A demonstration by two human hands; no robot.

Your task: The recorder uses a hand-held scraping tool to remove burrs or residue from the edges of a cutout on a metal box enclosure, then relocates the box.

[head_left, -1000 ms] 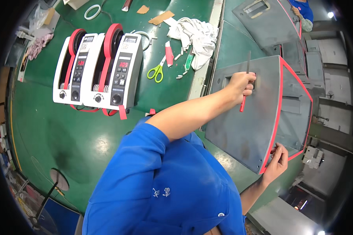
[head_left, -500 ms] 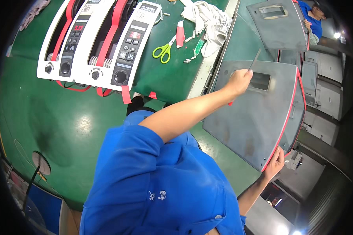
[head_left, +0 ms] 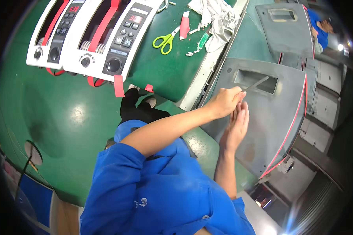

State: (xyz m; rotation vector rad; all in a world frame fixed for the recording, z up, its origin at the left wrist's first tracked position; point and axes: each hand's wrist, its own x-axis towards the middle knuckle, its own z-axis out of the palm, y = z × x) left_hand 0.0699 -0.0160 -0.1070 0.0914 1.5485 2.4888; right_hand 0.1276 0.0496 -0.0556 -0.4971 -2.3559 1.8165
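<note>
My left hand (head_left: 226, 102) is closed round a thin grey stick (head_left: 259, 83), whose far end lies over the rectangular opening in a grey panel (head_left: 255, 129). Which kind of tool the stick is, I cannot tell. Close beside it is my right hand (head_left: 235, 127), its fingers stretched out and its fingertips near the left fist; whether the two hands touch is unclear. The panel stands tilted at the right, with red tape (head_left: 289, 129) along its outer edge. A pale rim surrounds the opening.
On the green table (head_left: 157, 78) stand two white tape dispensers (head_left: 94, 58) with red tape. Green scissors (head_left: 164, 42), a red-wrapped tool (head_left: 184, 26), a green-handled tool (head_left: 202, 40), and a white cloth (head_left: 217, 23) lie there. Another person (head_left: 319, 31) is beside a second grey panel (head_left: 286, 31).
My right hand has left the panel's lower taped edge and come up beside my left hand. The left hand has drawn a little nearer, with the stick now pointing lower across the opening.
</note>
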